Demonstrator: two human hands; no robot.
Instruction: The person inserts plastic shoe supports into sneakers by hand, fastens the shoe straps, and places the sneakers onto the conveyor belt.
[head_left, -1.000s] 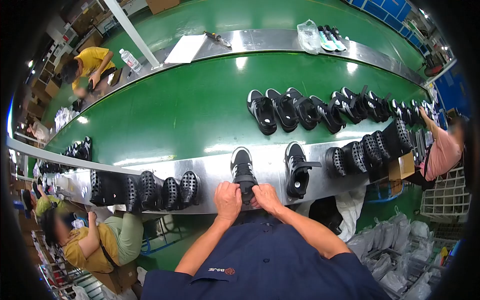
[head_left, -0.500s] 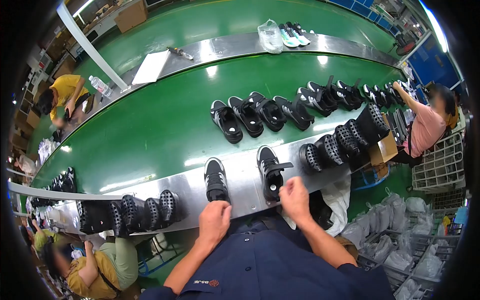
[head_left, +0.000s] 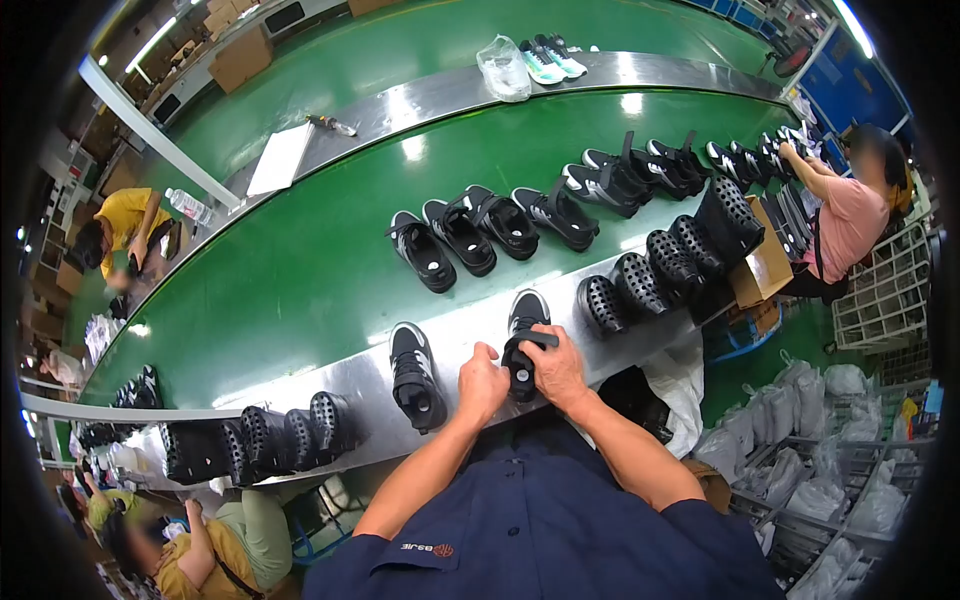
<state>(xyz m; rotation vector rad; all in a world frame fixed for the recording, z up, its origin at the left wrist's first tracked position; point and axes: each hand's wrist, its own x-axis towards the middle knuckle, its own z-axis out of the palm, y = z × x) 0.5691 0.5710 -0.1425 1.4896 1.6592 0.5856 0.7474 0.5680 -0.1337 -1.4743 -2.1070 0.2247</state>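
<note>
A metal rack (head_left: 842, 441) holds plastic bags (head_left: 820, 496), while the black shoe (head_left: 521, 380) sits between the curled left hand (head_left: 484, 385) and the right hand (head_left: 559, 367), which grips its strap (head_left: 538, 339).

navy shirt (head_left: 560, 510), short sleeves (head_left: 712, 535) (orange chest emblem (head_left: 443, 550))

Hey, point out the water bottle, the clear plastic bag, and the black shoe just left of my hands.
Water bottle (head_left: 188, 206): head view, middle of its side.
Clear plastic bag (head_left: 504, 72): head view, middle of its front.
Black shoe (head_left: 410, 376): head view, middle of its upper.
</note>
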